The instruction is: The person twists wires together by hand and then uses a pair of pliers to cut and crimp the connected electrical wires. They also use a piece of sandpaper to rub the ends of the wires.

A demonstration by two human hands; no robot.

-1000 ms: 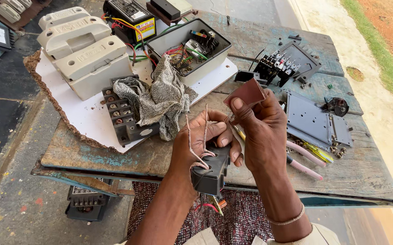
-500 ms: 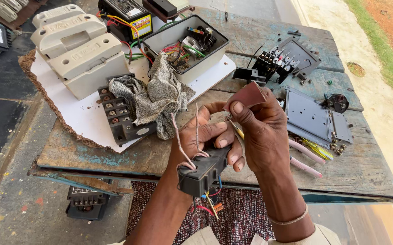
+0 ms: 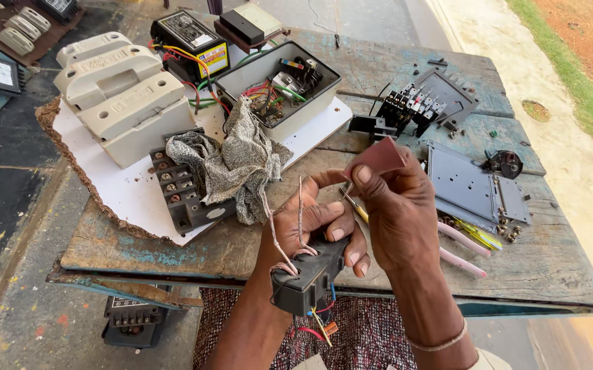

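- A worn wooden table [image 3: 228, 247] with peeling blue paint stands outdoors on a concrete floor; a sandy path and a strip of grass run along the right.
- A white board [image 3: 118, 195] covers the table's left part, carrying grey switch boxes [image 3: 122, 103], a black terminal block [image 3: 180, 192], a crumpled cloth [image 3: 231, 164] and an open wiring box [image 3: 279, 89].
- On the right lie a grey metal plate [image 3: 468, 185] and pink-handled pliers [image 3: 461, 250].
- The left hand [image 3: 317, 223] grips a small black electrical part [image 3: 307, 277] over the near table edge, fingers curled tight around it; thin wires stick up from it.
- The right hand [image 3: 396, 212] pinches a reddish piece of sandpaper [image 3: 379, 159] between thumb and forefinger, just above the left hand.
- Bare wood shows along the near edge.
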